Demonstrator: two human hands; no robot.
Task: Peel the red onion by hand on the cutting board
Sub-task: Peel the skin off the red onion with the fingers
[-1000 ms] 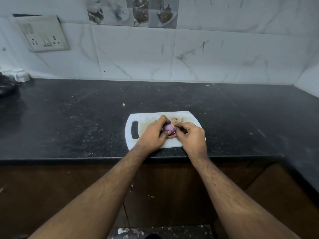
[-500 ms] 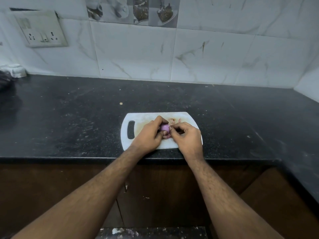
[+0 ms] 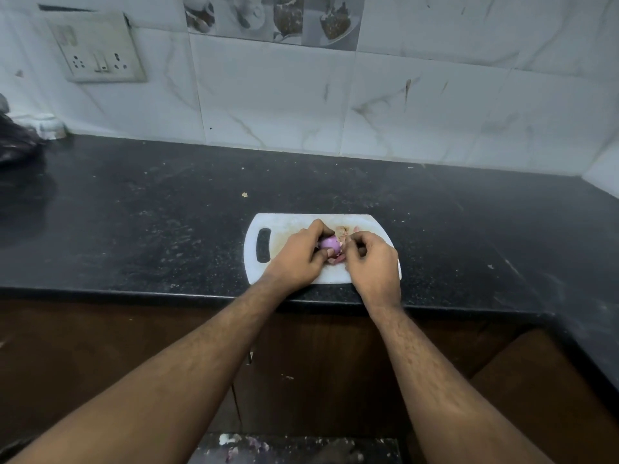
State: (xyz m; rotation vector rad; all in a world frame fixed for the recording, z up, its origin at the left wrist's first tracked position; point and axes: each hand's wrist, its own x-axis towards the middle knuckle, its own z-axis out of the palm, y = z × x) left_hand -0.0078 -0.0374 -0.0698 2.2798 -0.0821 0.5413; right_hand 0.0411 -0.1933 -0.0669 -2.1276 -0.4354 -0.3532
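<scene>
A small purple red onion is held just over the white cutting board, near the counter's front edge. My left hand grips the onion, thumb in front and fingers curled behind it. My right hand sits just right of the onion with its fingers curled, pinching a piece of skin at the onion's side. Loose pinkish peels lie on the board behind the hands, and a strip lies below the onion.
The board rests on a black stone counter with a tiled wall behind. A socket plate is on the wall at far left, above a dark bag and a small white object. A crumb lies left of the board.
My right hand has drawn slightly to the right, away from the onion, so more of the bare purple onion shows. My left hand keeps its grip on it.
</scene>
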